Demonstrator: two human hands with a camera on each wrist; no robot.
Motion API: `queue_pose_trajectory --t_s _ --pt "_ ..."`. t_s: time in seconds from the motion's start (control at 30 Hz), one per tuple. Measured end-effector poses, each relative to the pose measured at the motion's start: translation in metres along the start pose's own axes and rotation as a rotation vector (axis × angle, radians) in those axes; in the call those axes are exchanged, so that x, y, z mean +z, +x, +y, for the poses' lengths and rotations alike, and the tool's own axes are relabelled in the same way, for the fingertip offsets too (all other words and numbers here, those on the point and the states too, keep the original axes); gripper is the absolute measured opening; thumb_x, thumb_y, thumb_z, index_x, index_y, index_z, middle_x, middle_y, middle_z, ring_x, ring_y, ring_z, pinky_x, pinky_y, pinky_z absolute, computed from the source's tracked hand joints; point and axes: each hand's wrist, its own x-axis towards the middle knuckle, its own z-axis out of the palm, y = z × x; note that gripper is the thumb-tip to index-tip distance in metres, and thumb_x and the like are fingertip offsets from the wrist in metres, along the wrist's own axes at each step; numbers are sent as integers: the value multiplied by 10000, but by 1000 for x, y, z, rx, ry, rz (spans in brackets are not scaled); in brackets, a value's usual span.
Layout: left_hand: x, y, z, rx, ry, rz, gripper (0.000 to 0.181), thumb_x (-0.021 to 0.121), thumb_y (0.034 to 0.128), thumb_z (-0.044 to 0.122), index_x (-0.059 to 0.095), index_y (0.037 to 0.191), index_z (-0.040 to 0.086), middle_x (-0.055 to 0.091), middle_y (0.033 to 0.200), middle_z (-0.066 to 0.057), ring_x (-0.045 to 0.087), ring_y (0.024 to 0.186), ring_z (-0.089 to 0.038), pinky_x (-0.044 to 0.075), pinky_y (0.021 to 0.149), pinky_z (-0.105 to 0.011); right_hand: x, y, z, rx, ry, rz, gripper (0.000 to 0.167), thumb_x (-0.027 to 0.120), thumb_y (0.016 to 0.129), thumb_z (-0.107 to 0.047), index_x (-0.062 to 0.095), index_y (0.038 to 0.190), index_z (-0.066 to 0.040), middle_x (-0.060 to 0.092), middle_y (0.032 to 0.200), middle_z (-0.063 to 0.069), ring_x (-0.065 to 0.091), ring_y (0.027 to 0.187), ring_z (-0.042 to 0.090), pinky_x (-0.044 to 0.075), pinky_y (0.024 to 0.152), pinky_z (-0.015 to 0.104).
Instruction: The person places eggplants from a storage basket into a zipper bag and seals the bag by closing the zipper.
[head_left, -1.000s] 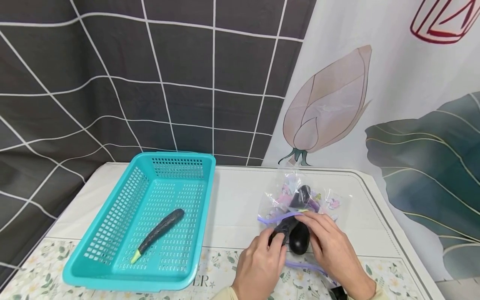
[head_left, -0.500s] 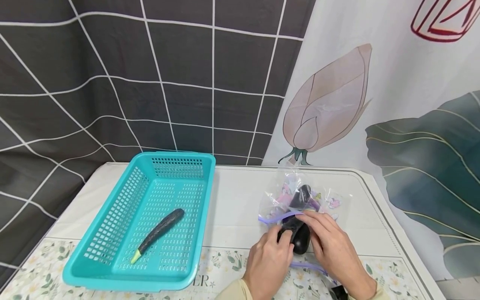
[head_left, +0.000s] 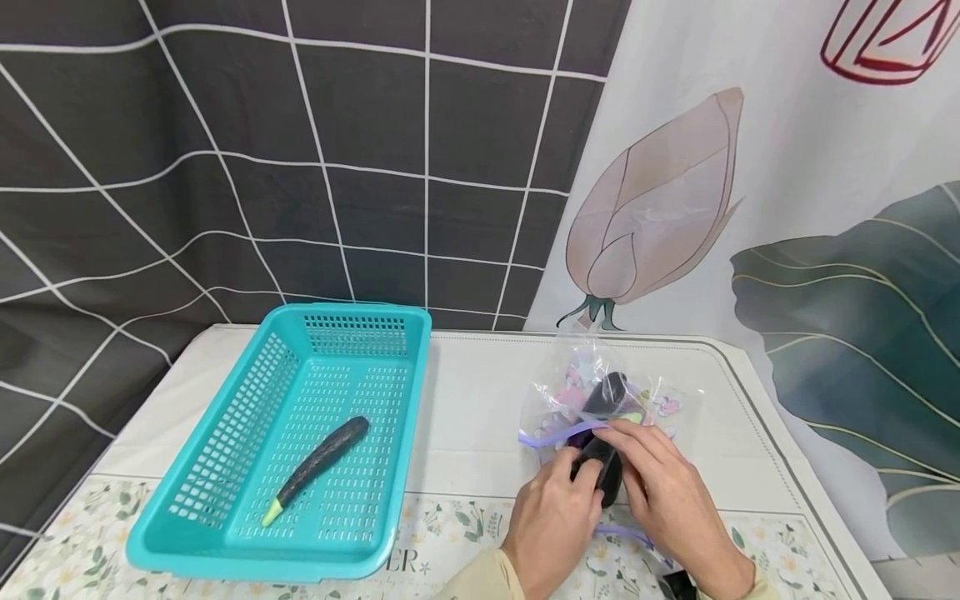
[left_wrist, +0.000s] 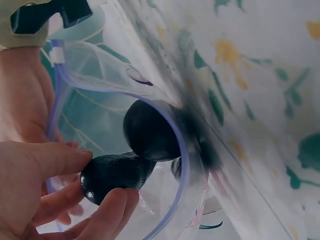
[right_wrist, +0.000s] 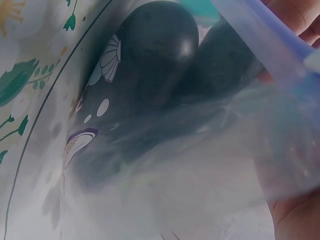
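A clear zip bag (head_left: 542,402) with a purple zip edge and printed pictures lies on the right of the table, its mouth towards me. My left hand (head_left: 551,512) pinches the rounded end of a dark, slightly bumpy eggplant (left_wrist: 115,176) between thumb and fingers at the bag's mouth. Beside it in the bag is a smooth, rounder eggplant (left_wrist: 149,129); another dark end (head_left: 606,393) shows deeper inside. My right hand (head_left: 667,492) holds the bag's edge on the right, its fingertips partly hidden. The bag's film veils the dark shapes in the right wrist view.
To the left stands a turquoise perforated basket (head_left: 415,408). One slim dark eggplant (head_left: 321,463) with a pale green end lies in it. The table (head_left: 480,392) has a white and floral cover. A dark gridded curtain (head_left: 360,125) hangs behind.
My left hand has moved right with the bumpy eggplant, which now covers more of the rounder one. A pale green tip shows more inside the bag. My right hand stays nearly still.
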Motion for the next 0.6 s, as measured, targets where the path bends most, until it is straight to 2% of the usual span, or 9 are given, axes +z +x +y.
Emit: queue_pose_trajectory --t_s 0.47,0.6 --pt "13 5 1 81 26 17 277 823 828 225 718 1070 142 630 1042 -35 665 878 -126 551 643 -170 -2 1 1 6 49 20 465 277 1093 -275 669 1274 -101 643 1262 87 581 1059 216 371 948 145" --pt "16 7 2 119 45 31 245 815 839 226 735 1060 155 638 1056 -31 666 859 -122 546 628 -172 -4 0 1 23 79 8 399 348 1088 -222 667 1278 -77 638 1269 118 576 1067 228 363 973 136"
